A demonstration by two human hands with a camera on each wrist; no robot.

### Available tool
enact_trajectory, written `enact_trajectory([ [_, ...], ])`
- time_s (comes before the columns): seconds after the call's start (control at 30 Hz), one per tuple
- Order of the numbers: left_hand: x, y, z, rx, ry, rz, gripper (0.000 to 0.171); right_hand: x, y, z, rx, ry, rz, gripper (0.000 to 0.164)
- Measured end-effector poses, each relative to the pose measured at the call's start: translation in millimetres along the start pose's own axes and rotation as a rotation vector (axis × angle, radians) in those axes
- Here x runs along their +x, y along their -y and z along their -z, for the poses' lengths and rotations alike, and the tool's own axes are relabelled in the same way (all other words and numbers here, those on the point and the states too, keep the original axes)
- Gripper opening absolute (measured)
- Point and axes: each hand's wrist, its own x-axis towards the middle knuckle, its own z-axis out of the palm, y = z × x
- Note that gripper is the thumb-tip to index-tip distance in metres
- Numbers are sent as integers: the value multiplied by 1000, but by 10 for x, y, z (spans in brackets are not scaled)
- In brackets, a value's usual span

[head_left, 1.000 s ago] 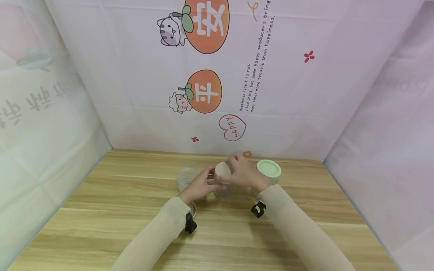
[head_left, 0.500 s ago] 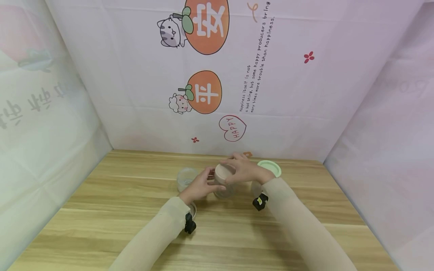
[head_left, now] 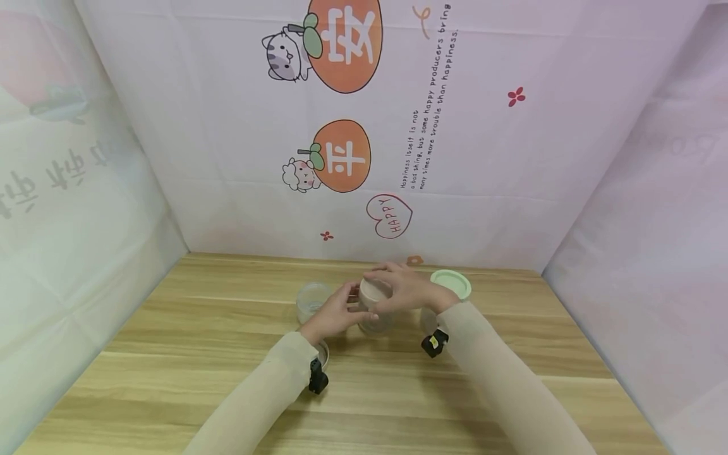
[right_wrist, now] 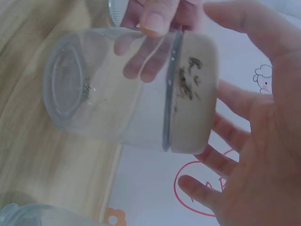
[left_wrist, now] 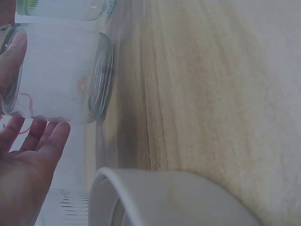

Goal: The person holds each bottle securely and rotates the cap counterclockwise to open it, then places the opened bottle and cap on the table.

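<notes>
My left hand (head_left: 334,316) grips a clear glass jar (left_wrist: 56,75) from its left side, thumb in front and fingers behind. The jar stands upright on the table with a cream lid (head_left: 376,289) on top. My right hand (head_left: 406,291) reaches round that lid from the right, its thumb on the near side and its fingers on the far side. In the right wrist view the lid's side (right_wrist: 193,94) carries dark marks, and the thumb seems slightly off it. Whether the lid sits loose or tight I cannot tell.
Left of my hands stands a lidless glass jar (head_left: 313,298). A jar with a pale green lid (head_left: 451,284) is at the right, partly hidden by my wrist. Another cream lid (left_wrist: 164,193) lies near my left wrist. A printed cloth wall (head_left: 472,215) closes the table's back.
My right hand has turned round the lid, its fingers swinging to the far left side and its wrist shifting right. My left hand and the jar have stayed in place.
</notes>
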Motion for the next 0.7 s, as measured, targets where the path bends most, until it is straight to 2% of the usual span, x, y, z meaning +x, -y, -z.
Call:
enact_trajectory([
  [0.1, -7, -4, 3, -9, -3, 7, 83, -1, 12, -35, -61, -42, -1, 82],
  [0.2, -12, -6, 3, -33, -3, 6, 82, -9, 26, -65, -100, -89, -45, 83],
  [0.37, -5, -2, -2, -62, -7, -9, 81, -35, 45, -96, -130, -180, -133, 82],
  [0.5, -3, -9, -9, -52, -17, -9, 80, -55, 69, -101, -154, -238, -151, 83],
  [0.7, 3, -21, -21, -34, -25, -2, 79, -67, 90, -121, -129, -251, -179, 83],
])
